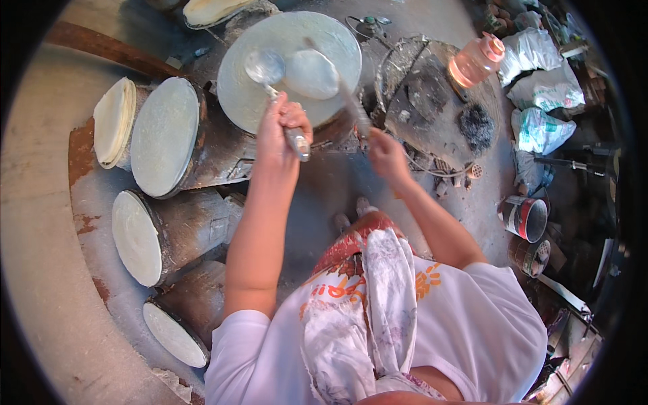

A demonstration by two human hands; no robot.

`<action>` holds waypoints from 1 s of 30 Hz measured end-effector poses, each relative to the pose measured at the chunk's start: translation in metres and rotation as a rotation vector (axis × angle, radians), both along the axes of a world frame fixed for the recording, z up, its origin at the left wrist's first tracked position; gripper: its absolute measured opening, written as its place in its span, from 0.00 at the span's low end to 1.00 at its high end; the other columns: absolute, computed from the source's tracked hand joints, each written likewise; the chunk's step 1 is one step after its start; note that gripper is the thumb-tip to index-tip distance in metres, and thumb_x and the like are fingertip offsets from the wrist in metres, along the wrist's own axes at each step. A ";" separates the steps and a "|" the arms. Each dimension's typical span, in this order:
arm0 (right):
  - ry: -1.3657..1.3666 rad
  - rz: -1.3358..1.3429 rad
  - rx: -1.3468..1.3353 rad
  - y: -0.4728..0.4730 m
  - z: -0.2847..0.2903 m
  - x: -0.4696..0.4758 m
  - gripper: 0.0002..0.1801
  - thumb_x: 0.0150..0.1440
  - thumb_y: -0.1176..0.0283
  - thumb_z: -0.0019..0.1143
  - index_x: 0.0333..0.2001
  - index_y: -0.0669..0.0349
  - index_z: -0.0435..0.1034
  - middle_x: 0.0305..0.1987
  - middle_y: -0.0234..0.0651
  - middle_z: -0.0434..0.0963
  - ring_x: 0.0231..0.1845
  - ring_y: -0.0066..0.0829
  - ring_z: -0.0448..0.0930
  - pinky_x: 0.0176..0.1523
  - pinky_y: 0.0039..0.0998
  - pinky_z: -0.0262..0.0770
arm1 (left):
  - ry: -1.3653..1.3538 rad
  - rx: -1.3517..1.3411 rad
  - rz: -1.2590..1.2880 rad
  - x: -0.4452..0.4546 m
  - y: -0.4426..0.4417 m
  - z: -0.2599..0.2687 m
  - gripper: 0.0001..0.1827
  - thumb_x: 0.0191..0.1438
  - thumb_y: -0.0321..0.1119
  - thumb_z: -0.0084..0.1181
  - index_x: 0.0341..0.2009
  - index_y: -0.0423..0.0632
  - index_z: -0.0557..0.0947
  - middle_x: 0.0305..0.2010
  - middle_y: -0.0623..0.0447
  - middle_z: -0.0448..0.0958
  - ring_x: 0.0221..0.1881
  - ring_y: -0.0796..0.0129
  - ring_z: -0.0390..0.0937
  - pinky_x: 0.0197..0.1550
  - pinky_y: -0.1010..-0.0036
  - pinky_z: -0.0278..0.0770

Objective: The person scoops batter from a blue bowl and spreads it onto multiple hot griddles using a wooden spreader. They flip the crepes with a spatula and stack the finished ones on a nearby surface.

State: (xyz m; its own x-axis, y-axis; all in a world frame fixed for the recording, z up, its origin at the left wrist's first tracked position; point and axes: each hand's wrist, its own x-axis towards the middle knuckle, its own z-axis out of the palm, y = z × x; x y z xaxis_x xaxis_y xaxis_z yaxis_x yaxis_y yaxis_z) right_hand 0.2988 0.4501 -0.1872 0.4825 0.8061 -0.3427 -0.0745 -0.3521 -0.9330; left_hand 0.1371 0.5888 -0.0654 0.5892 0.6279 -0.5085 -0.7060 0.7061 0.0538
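My left hand [287, 121] grips the handle of a metal ladle [265, 66]. The ladle's round bowl is over the left part of a large round griddle [243, 104] with a pale, wet-looking surface. Beside the ladle, near the griddle's middle, is a glossy whitish oval patch [312, 75], perhaps batter. In my right hand [387, 154], at the griddle's near right side, is a long thin tool [354, 106], blurred by motion. Its far end reaches over the whitish patch; its exact kind cannot be made out.
Several drum stoves with pale-coated round tops [164, 136] stand at the left, beside a stack of thin flatbreads [115, 123]. A pink bottle [476, 61] stands on a sooty round lid [440, 116] at the right. Beyond lie plastic sacks [547, 88] and a tipped bucket [531, 218].
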 end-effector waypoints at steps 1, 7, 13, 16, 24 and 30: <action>0.009 0.068 -0.036 0.004 0.001 -0.018 0.15 0.60 0.70 0.45 0.50 0.59 0.70 0.25 0.31 0.73 0.21 0.19 0.70 0.27 0.24 0.68 | -0.034 -0.037 0.013 0.009 -0.013 -0.013 0.18 0.60 0.34 0.48 0.19 0.50 0.61 0.13 0.62 0.56 0.10 0.81 0.56 0.12 0.86 0.60; -0.541 0.184 0.388 0.043 0.001 -0.012 0.17 0.56 0.68 0.52 0.51 0.51 0.71 0.26 0.39 0.75 0.25 0.36 0.76 0.33 0.33 0.73 | -0.612 -0.278 0.174 0.028 -0.051 -0.017 0.21 0.60 0.34 0.45 0.14 0.52 0.60 0.12 0.61 0.56 0.10 0.79 0.56 0.11 0.83 0.59; -0.355 0.150 0.239 0.094 0.064 0.061 0.19 0.55 0.66 0.57 0.51 0.48 0.72 0.37 0.39 0.78 0.34 0.33 0.78 0.40 0.29 0.73 | -0.872 -0.230 0.293 -0.015 -0.095 0.068 0.17 0.62 0.38 0.41 0.21 0.46 0.64 0.13 0.61 0.58 0.09 0.79 0.58 0.08 0.80 0.61; -0.492 0.315 0.201 0.109 0.023 0.121 0.12 0.58 0.64 0.54 0.42 0.58 0.74 0.32 0.44 0.77 0.33 0.28 0.77 0.38 0.29 0.71 | -0.693 0.092 0.398 -0.024 -0.125 0.075 0.19 0.64 0.40 0.38 0.23 0.44 0.64 0.14 0.59 0.59 0.08 0.78 0.58 0.08 0.79 0.62; -0.590 0.674 0.240 0.055 0.025 0.117 0.17 0.59 0.75 0.43 0.52 0.62 0.70 0.46 0.39 0.78 0.42 0.25 0.77 0.47 0.24 0.72 | -0.903 0.089 0.726 -0.093 -0.185 0.030 0.21 0.61 0.40 0.42 0.17 0.47 0.63 0.12 0.59 0.60 0.08 0.76 0.60 0.08 0.80 0.65; -0.459 1.511 0.286 -0.027 0.010 -0.047 0.19 0.54 0.80 0.52 0.52 0.66 0.70 0.52 0.42 0.75 0.50 0.24 0.75 0.52 0.26 0.69 | -0.623 0.454 1.112 -0.171 -0.388 0.076 0.10 0.63 0.38 0.42 0.30 0.51 0.69 0.19 0.60 0.58 0.11 0.81 0.57 0.09 0.85 0.57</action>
State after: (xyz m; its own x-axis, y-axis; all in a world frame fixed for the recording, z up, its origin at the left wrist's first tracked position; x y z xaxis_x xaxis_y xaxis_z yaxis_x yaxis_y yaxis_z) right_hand 0.2520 0.4233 -0.1772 -0.7633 0.6254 -0.1620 0.4546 0.3418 -0.8225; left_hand -0.0337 0.2005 0.0108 -0.2818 0.9589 0.0328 -0.8797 -0.2446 -0.4077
